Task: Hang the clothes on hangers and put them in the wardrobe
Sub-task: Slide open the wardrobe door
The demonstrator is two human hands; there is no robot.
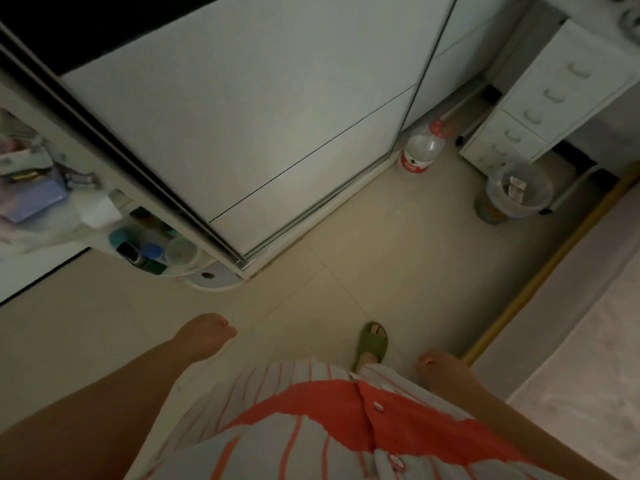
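Striped shirt front (311, 427), grey and orange with buttons, fills the lower edge, cut off by the frame. Left hand (207, 332) hangs over the floor (398, 258) with fingers curled inward, holding nothing. Right hand (440, 367) is blurred; whether its fingers are curled or straight cannot be told, and nothing shows in it. Between the two hands, one green slipper (371, 342) is visible. Beyond the fingers stands the wardrobe (242, 116), its sliding door covering the interior. No garment or hanger can be made out. Farther right stand a water bottle (420, 147), a waste bin (517, 192) and a drawer unit (540, 98).
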